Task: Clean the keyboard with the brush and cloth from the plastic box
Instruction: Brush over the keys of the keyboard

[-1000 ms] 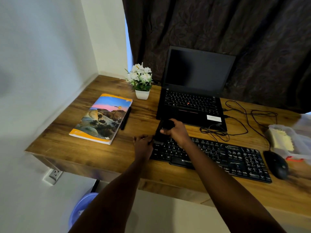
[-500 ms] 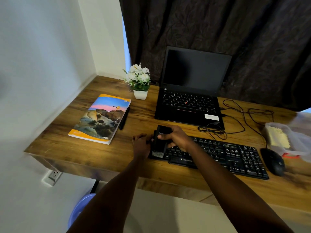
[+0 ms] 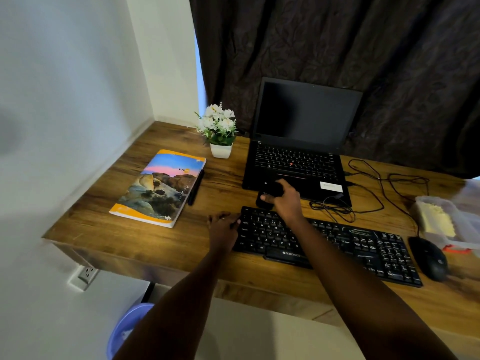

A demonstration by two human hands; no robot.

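A: Where do we have the brush [image 3: 268, 194]?
B: Our right hand [image 3: 285, 201] grasps it, just beyond the far-left corner of the keyboard [image 3: 363, 245]. Our left hand [image 3: 223, 226] rests relaxed against the left end — it holds nothing.
A: Which way next, we think?
B: The keyboard's long axis runs rightward from both hands, so most keys lie right of the brush. The cloth [image 3: 437, 220] waits in the plastic box [image 3: 465, 237], far right.
A: Writing?
B: "ZEBRONICS" on the front edge — "you" on the book [image 3: 161, 188].
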